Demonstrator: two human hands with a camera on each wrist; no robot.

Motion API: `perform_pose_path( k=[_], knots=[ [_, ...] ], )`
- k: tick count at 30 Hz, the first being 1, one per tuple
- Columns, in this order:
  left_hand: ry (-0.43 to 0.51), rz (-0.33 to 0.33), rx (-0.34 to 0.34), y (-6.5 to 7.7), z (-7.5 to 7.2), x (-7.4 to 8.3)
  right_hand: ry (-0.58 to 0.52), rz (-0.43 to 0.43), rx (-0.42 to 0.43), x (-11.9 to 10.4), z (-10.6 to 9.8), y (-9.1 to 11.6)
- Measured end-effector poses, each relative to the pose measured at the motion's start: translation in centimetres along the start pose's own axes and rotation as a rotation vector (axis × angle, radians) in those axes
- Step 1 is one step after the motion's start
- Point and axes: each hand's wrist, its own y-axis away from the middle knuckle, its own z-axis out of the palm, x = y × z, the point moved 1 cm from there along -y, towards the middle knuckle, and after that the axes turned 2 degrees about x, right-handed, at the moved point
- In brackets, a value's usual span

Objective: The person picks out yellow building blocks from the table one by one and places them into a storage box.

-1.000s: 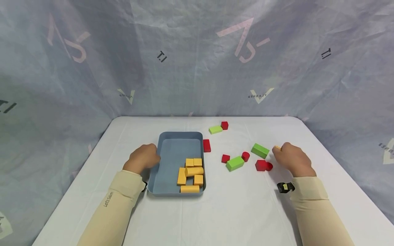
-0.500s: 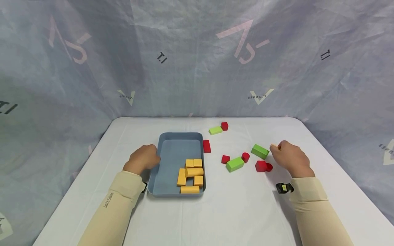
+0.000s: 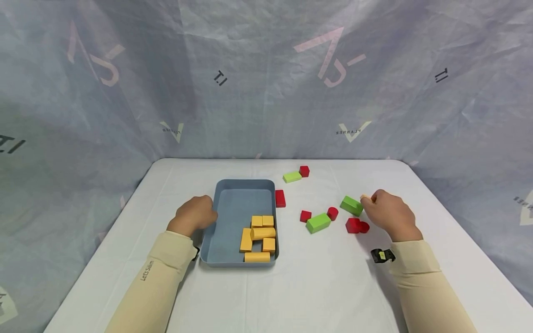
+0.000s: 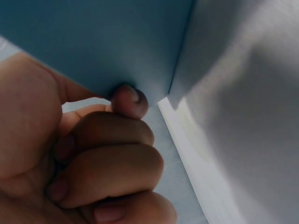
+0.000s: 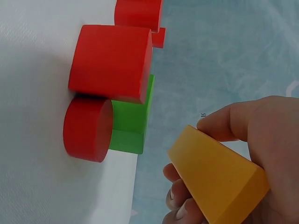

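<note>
My left hand (image 3: 193, 213) pinches the left wall of a blue-grey tray (image 3: 208, 249). In the left wrist view its index fingertip presses the tray's outer side while the other fingers curl in. Inside the tray, toward the front right, lie several yellow blocks (image 3: 263, 233). My right hand (image 3: 388, 212) grips a yellow block (image 5: 217, 175) between thumb and fingers, raised above the table. Close to it are a green block (image 3: 351, 206), a red block (image 3: 353, 225) and a short red cylinder (image 3: 364, 227). In the head view the hand mostly hides the yellow block.
Mid-table are a lighter green block (image 3: 318, 223), a small red block (image 3: 306, 216) and a red cylinder (image 3: 332, 213). A flat red block (image 3: 280, 198) lies against the tray's right side. Farther back sit a lime block (image 3: 292, 176) and a red cube (image 3: 304, 171). A grey curtain hangs behind.
My right hand has moved left and slightly away from me with the yellow block, now beside the green block. The left hand and the tray have stayed in place.
</note>
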Motion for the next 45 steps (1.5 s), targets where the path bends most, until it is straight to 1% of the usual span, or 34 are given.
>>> perform_pose_path(
  k=[4, 14, 25, 32, 45],
  knots=[
    [0.005, 0.003, 0.002, 0.0, 0.0, 0.0, 0.001, -0.01, -0.002, -0.1, 0.0, -0.1],
    [0.009, 0.001, -0.004, 0.1, -0.1, 0.2, 0.0, -0.037, 0.033, -0.8, -0.1, -0.1],
    [-0.002, -0.005, -0.007, 0.2, -0.1, 0.2, -0.004, -0.037, 0.018, -1.6, -0.4, 0.1],
    [-0.002, -0.004, -0.001, 0.3, -0.1, 0.1, 0.004, -0.045, 0.028, -1.9, -0.5, 0.1],
    [-0.003, -0.002, -0.009, -0.1, -0.1, -0.1, 0.004, -0.056, 0.025, -2.5, -0.7, 0.1]
  ],
)
